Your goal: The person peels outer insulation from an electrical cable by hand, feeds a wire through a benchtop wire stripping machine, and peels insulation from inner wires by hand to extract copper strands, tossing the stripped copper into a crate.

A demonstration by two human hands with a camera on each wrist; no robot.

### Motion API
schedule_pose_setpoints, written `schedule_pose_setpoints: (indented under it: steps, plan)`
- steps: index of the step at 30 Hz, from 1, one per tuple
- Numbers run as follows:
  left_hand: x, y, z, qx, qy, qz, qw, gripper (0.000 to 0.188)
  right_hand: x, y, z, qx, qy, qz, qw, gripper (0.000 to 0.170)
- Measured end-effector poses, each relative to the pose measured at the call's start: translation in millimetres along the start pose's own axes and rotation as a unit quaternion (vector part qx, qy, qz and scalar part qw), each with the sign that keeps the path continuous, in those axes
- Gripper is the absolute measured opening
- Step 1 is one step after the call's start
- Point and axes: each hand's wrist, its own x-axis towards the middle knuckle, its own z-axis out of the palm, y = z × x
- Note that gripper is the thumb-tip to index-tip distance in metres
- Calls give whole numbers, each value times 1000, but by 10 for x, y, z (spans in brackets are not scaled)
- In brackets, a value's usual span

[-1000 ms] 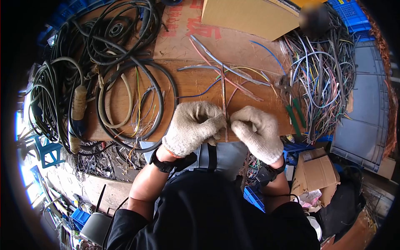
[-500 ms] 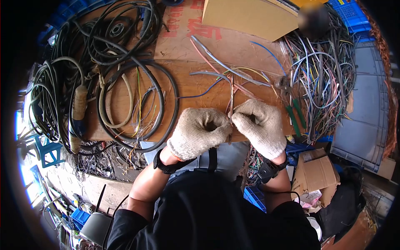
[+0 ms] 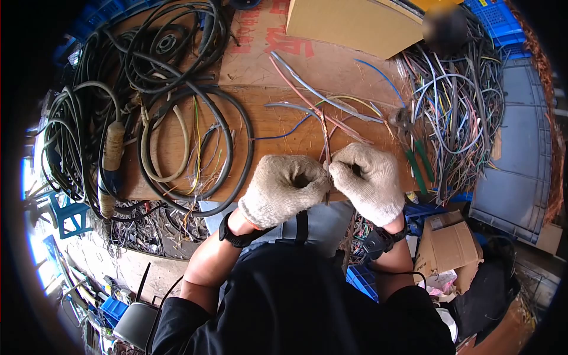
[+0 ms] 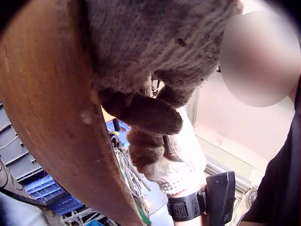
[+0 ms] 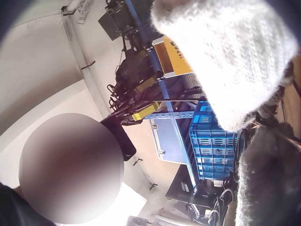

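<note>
At the near right, a cardboard box [image 3: 448, 245] stands open, with crumpled pink and white material [image 3: 441, 284] at its opening. Left of it is a blue crate [image 3: 362, 283], partly hidden; its contents cannot be made out.

Over the near edge of the wooden bench [image 3: 266, 94], the gloved left hand [image 3: 284, 189] and gloved right hand [image 3: 368, 183] both pinch a thin cable strip [image 3: 324, 130] between curled fingers and thumb, the gloves close together. The strip is reddish brown, narrow and slightly bent, running from between the gloves toward the far side, where its end meets loose wires.

A large grey container [image 3: 513, 168] lies at the right; what it holds cannot be told. Left of it, beside green-handled pliers [image 3: 415, 170], spreads a pile of multicoloured wires [image 3: 455, 118]. Farthest off are a tan box [image 3: 352, 26] and, at the far right, a blue basket [image 3: 497, 23].
</note>
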Motion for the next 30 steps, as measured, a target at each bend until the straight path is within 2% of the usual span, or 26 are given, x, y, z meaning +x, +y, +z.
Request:
schedule_pose_setpoints:
  steps: [2,4,5,7,11,13,17,19,21,30]
  plan:
    - [-1,-11,-31,-31,-15,-4,999,15,-4,38,4,31,-9,18,999,11]
    - [-2,-18,-50,-62,-31,-9,998,16,-5,71,12,125,-25,63,990,11]
    - [-3,-19,-55,-78,-33,-17,996,16,-8,63,16,125,-25,63,990,11]
    - [2,-22,-60,-94,-35,-25,995,17,-15,40,28,146,-16,116,982,11]
    - [11,-12,-59,-91,-27,-31,995,18,-14,50,13,151,-19,118,981,10]
    - [12,-5,-50,-85,-25,-25,996,18,-19,68,13,82,-4,3,997,9]
    - [4,-28,-12,-76,-4,-7,997,17,-40,-26,2,46,5,19,999,8]
    - [6,-24,-6,-76,3,7,997,17,-41,-49,-1,-11,17,-6,1000,8]
    - [5,7,-3,-34,10,12,999,16,-49,-52,1,-15,18,-2,1000,9]
    - [19,-105,52,-21,27,38,999,13,-35,-47,21,-62,30,-19,997,8]
